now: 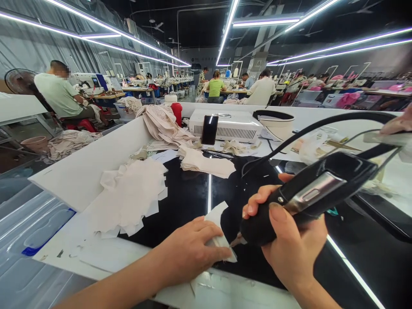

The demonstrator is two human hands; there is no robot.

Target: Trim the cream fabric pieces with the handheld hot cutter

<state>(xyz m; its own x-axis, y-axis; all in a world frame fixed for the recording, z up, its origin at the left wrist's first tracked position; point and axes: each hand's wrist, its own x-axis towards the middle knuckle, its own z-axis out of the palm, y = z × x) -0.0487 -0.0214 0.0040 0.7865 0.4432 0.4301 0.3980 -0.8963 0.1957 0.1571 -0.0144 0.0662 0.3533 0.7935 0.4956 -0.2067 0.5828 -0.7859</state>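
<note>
My left hand (pixel 196 244) holds a small white fabric piece (pixel 219 217) down on the glossy black work surface (pixel 183 199), fingers bent over it. In my right hand (pixel 292 240) is a thick black handheld power tool (pixel 309 193) with a silver plate and a cord at its back end. Its narrow tip (pixel 238 240) points left and is close beside the fabric edge; whether the two touch I cannot tell. A spread pile of cut white fabric pieces (pixel 131 193) lies to the left. Farther back is a stack of cream pieces (pixel 206 164).
A white vented box (pixel 225 124) stands at the back, a phone (pixel 209 129) leaning on it. Beside it are a red container (pixel 176 113) and a white bin (pixel 277 123). The black cord (pixel 309 127) arches across the right. Low white boards (pixel 93 171) edge the table. People sit at sewing machines beyond.
</note>
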